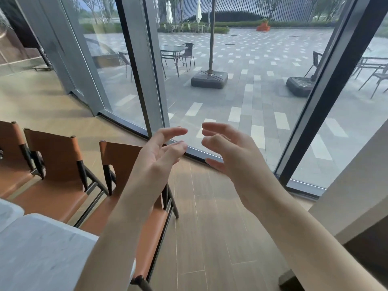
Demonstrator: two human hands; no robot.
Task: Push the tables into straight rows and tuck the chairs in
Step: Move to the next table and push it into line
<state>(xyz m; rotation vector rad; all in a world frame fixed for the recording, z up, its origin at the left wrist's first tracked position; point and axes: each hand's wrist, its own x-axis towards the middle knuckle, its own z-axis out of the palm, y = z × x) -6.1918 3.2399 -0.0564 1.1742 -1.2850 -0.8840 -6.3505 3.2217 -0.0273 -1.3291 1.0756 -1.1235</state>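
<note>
My left hand (pixel 161 150) and my right hand (pixel 226 148) are raised in front of me with palms facing each other and fingers loosely bent; neither holds anything. A white marble-look table (pixel 42 253) fills the lower left corner. Three brown leather chairs with dark frames stand along its far side: the nearest chair (pixel 119 164) is partly behind my left forearm, a second chair (pixel 56 156) is to its left, and a third chair (pixel 10 148) is at the left edge. Another pale table (pixel 361 185) shows at the right edge.
A wall of glass panels with dark frames (pixel 327 97) runs across ahead, with a paved terrace, outdoor tables, chairs and parasol bases (pixel 209 78) beyond it. Wood-look floor (pixel 210 227) lies between the chairs and the right table.
</note>
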